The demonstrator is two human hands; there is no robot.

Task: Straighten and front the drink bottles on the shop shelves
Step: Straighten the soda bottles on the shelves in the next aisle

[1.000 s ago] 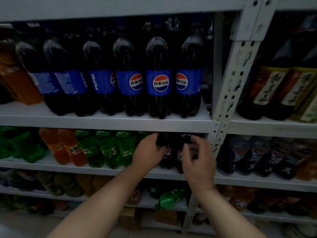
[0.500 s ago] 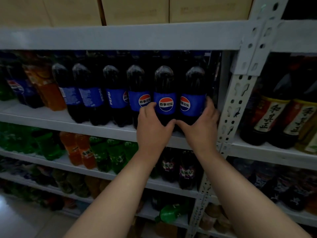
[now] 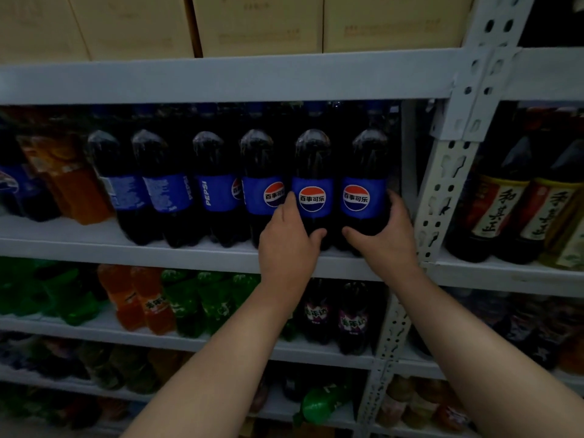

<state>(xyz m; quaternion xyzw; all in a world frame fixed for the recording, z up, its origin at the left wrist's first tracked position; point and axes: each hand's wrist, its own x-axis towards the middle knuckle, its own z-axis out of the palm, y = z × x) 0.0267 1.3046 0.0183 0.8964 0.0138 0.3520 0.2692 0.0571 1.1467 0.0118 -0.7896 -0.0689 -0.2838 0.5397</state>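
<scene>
Large and full, these bottles look heavy. They are likely stiff with gas pressure and smooth-walled, so I judge them best turned on their bases rather than lifted. The best hold would be low on the body below the label, since the label sleeve could slip under the fingers.

The left hand (image 3: pixel 289 245) wraps the lower part of the second bottle (image 3: pixel 313 165) from the end, thumb toward 3 o'clock and fingers up its 9 o'clock side. The right hand (image 3: pixel 387 238) holds the end bottle (image 3: pixel 368 162) the mirrored way, fingers round its 3 o'clock side, close by the post (image 3: pixel 442 191).

Both bottles stand upright at the front of the shelf (image 3: pixel 158 251), just 3 o'clock of frame centre. They hold dark cola and wear blue labels, with the round red-white-blue logo facing out.

Toward 9 o'clock, the fourth bottle (image 3: pixel 215 191) shows its name sideways, and those beyond it show small print, so these look unfronted.
</scene>
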